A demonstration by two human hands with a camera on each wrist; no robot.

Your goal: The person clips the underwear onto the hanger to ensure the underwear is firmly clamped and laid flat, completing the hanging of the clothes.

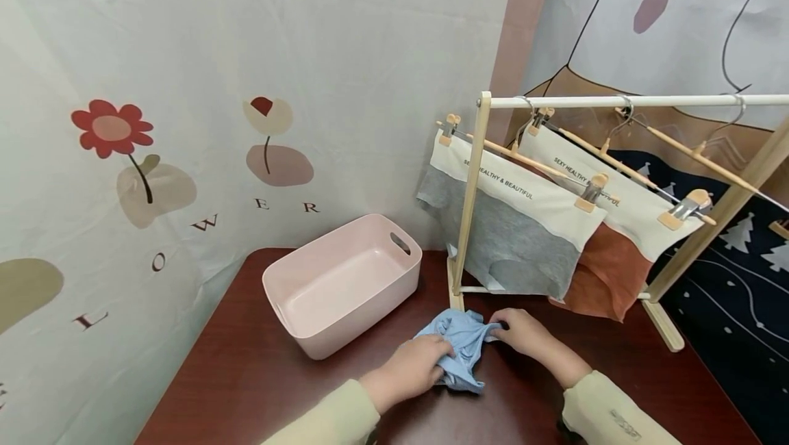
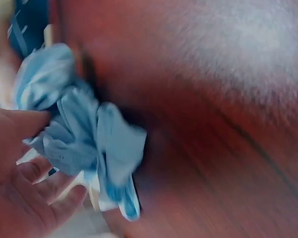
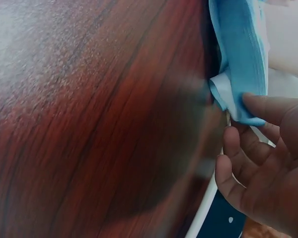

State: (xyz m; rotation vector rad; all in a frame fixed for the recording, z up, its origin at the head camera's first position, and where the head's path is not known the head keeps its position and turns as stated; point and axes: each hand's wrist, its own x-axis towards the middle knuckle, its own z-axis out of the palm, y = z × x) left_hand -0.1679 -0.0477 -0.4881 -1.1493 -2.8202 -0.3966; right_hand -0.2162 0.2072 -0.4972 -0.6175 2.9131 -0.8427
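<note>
A crumpled light blue cloth garment (image 1: 459, 346) is held just over the dark red table, in front of the rack. My left hand (image 1: 411, 367) grips its near left side, with the thumb on top and fingers curled underneath in the left wrist view. On the far right, my right hand (image 1: 524, 333) pinches a corner of the garment (image 3: 243, 54) between thumb and forefinger. The other fingers of the right hand (image 3: 273, 158) are loosely bent. Folds hide the garment's full shape.
A pink plastic basket (image 1: 394, 298) with handle holes stands left of the hands. Behind them is a wooden clothes rack (image 1: 471, 205), where clip hangers hold grey-and-white underpants (image 1: 518, 236) and rust-and-white underpants (image 1: 607, 267). Another hanger (image 1: 703, 150) hangs farther right. A printed curtain (image 1: 345, 75) backs the table (image 1: 234, 363).
</note>
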